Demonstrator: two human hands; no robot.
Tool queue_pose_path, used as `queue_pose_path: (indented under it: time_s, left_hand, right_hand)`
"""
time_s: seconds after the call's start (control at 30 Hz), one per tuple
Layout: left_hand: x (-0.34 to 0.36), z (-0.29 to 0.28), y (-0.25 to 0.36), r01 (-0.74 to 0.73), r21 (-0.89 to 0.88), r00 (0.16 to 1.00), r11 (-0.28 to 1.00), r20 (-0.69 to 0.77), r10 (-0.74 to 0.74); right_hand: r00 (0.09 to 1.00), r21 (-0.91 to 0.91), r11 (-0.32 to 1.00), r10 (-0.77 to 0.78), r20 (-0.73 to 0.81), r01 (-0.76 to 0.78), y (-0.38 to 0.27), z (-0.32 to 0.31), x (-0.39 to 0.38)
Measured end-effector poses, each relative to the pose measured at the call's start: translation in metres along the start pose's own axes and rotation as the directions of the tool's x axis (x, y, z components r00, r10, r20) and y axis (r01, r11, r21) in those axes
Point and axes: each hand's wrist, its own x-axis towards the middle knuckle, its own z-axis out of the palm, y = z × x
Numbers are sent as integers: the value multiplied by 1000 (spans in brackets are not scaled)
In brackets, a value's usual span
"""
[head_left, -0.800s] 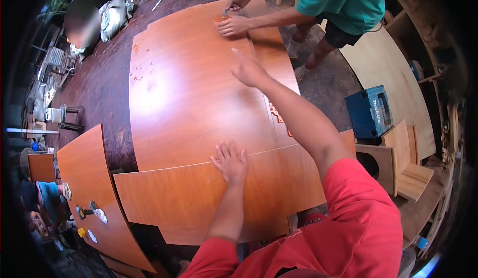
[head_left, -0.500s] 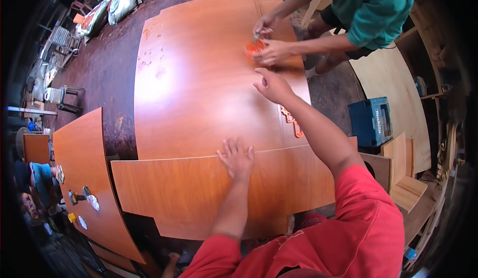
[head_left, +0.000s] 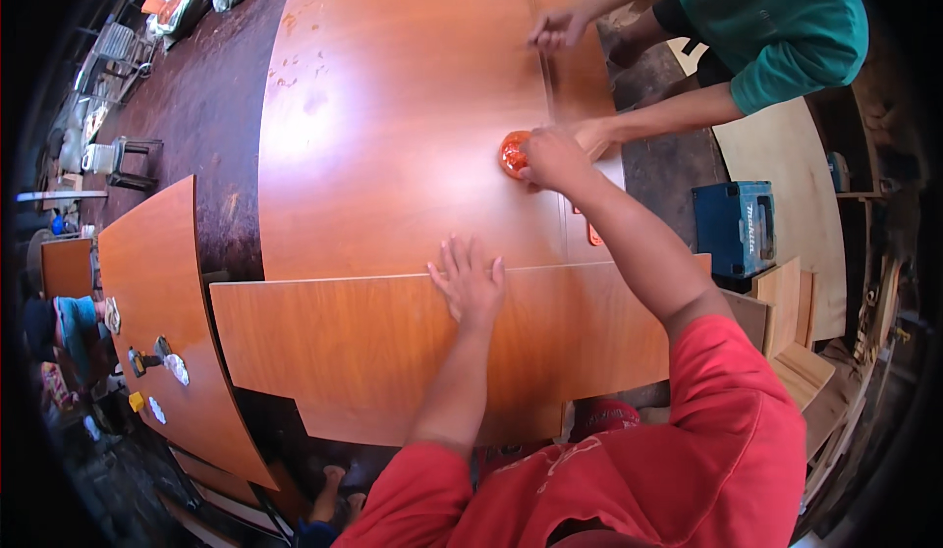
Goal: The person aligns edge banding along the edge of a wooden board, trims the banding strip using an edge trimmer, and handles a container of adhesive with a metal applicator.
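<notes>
one orange bowl [head_left: 511,155], contents unclear | left hand [head_left: 470,285] spread on panel [head_left: 344,337] | right hand [head_left: 556,158] at rim, grip unclear

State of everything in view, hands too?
Orange bowl: open side up
Large wood panel: lying flat
Narrower wood panel: lying flat
Blue case: standing, shut
Cordless drill: lying on left-hand panel
Left hand: spread, palm down
Right hand: curled at bowl's rim, grip unclear
Co-worker's farther hand: loosely curled

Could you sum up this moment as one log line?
left grip: open, palm down across edge of near panel | right grip: at orange dish, closure unclear | co-worker's hand: partly behind right grip
</notes>
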Motion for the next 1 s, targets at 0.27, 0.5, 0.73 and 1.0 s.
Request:
queue_pose_path:
  time_s: [0.27, 0.5, 0.73, 1.0]
  left_hand:
    - [0, -6, -1, 5, -15, 1000, 1000, 20, -5]
    - [1, -3, -1, 8, 0, 1000, 1000, 19, -8]
    - [1, -2, -4, 8, -6, 999, 1000, 31, -8]
    - [0, -4, -1, 4, -11, 999, 1000, 34, -4]
  right_hand:
    - [845, -188, 982, 128, 520, -32, -23, -6, 30]
    - [792, -293, 956, 193, 579, -19, -27, -13, 39]
    - [958, -29, 987, 163, 238, -161, -8, -36, 0]
    - [959, 491, 854, 257, -115, -170, -12, -39, -41]
